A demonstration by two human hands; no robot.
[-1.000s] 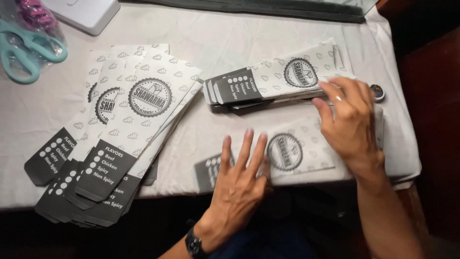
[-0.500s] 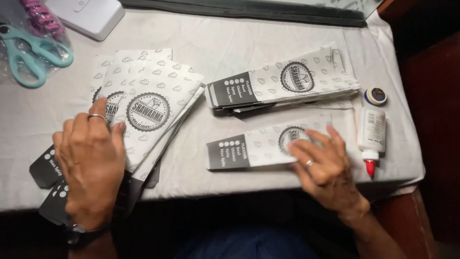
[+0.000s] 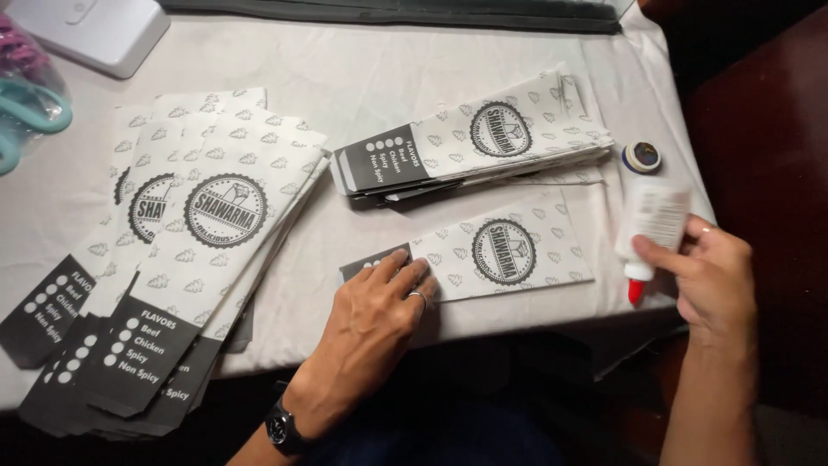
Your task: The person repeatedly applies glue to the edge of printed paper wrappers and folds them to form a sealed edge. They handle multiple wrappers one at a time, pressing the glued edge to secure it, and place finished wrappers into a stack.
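1. Head view: the left hand [image 3: 379, 302] lies flat, fingers spread, on the dark end of a single bag [image 3: 492, 255] near the tabletop's [image 3: 362, 78] front edge; to my eye the palm pins the paper so it cannot slide.
2. Right hand [image 3: 711, 285], at 3 o'clock of that bag, wraps its grip around a white glue bottle [image 3: 651, 220], thumb and fingers pinching the body; the red nozzle points toward 6 o'clock, the cap end toward 12.
3. At 12 o'clock of the bag sits a neat stack [image 3: 483, 147] of folded bags, apart from it. At 9 o'clock a fanned pile [image 3: 198, 250] of flat bags overhangs the front edge.
4. Scissors [image 3: 30, 108] and a white box [image 3: 95, 30] sit at 10 and 11 o'clock, well apart from both hands.
5. Against half a second ago: the left hand has left the fanned pile and now presses the single bag; the right hand has come off the bag and taken up the bottle, which then lay untouched.
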